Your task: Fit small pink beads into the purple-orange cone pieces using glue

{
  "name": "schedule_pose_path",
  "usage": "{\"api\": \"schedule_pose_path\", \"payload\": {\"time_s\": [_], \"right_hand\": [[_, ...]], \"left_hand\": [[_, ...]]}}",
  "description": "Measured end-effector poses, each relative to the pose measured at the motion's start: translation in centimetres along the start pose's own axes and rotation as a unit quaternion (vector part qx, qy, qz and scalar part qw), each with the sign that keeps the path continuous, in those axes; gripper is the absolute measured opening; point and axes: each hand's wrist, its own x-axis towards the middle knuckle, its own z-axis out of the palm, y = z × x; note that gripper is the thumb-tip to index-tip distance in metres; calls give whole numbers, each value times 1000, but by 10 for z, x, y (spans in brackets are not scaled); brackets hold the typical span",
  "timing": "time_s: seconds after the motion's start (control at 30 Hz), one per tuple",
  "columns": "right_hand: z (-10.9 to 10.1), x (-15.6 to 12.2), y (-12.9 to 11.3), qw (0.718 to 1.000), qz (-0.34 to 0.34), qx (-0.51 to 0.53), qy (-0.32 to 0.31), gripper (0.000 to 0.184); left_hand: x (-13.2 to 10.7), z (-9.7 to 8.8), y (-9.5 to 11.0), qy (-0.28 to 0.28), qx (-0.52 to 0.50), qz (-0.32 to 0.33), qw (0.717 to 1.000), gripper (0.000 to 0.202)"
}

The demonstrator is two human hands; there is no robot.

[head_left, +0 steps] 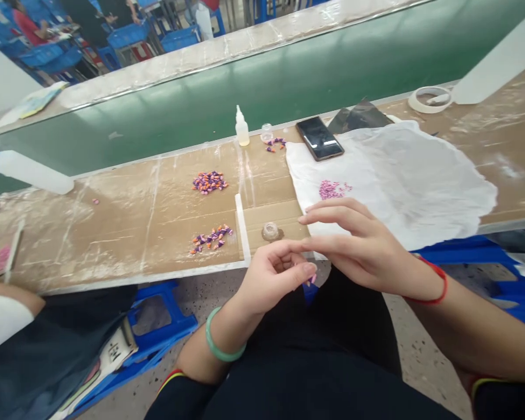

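Observation:
My left hand [276,273] is closed, thumb against curled fingers, with a small pink-and-purple piece [312,281] showing at its fingertips. Just above that piece, my right hand [361,244] reaches across with its fingers stretched out and slightly apart; its fingertips come close to or touch the left forefinger. Beyond both hands, a small round clear dish [270,231] sits on a cardboard piece. Left of it lie a loose group of small purple, orange and pink pieces [210,239] and a denser pile [209,182]. Tiny pink bits [331,189] rest on a white cloth [402,175].
Toward the table's far edge stand a dropper bottle [242,129], a small clear jar [266,133] and a phone [319,139]. A tape roll [430,100] lies at far right. A white bottle [32,171] leans at left, near another person's arm [11,294]. Blue stools stand below.

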Motion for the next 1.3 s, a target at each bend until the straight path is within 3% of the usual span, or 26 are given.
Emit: {"api": "schedule_pose_path", "payload": {"time_s": [0.13, 0.27, 0.4, 0.5, 0.63, 0.73, 0.83, 0.9, 0.97, 1.17, 1.3], "right_hand": [[0, -2, 0, 998, -39, 39, -7, 38], [5, -3, -3, 997, -27, 67, 24, 36], [17, -7, -10, 981, 86, 163, 53, 19], [33, -9, -18, 914, 228, 323, 87, 9], [58, -13, -31, 799, 347, 466, 153, 16], [75, -18, -41, 760, 383, 485, 201, 16], [85, -25, -47, 745, 398, 481, 235, 13], [85, -28, -46, 752, 394, 472, 235, 10], [79, -27, -42, 779, 388, 452, 196, 7], [43, -10, -28, 918, 309, 248, 26, 7], [34, -2, -25, 950, 257, 175, -17, 11]], "left_hand": [[-3, -4, -1, -8, -36, -42, 998, 46], [-4, -4, -4, 1, -74, -67, 995, 46], [-3, -1, -5, 29, -80, -50, 995, 46], [-2, 2, -5, 81, -17, 27, 996, 43], [-2, 2, -10, 139, 97, 135, 976, 31], [-5, 1, -19, 172, 185, 177, 951, 22], [-8, -1, -29, 196, 274, 211, 917, 21], [-8, -3, -32, 198, 293, 212, 911, 21], [-8, -5, -31, 197, 269, 179, 926, 20], [-9, -10, -14, 153, 205, 77, 964, 20], [-10, -12, -8, 123, 240, 69, 960, 20]]}}
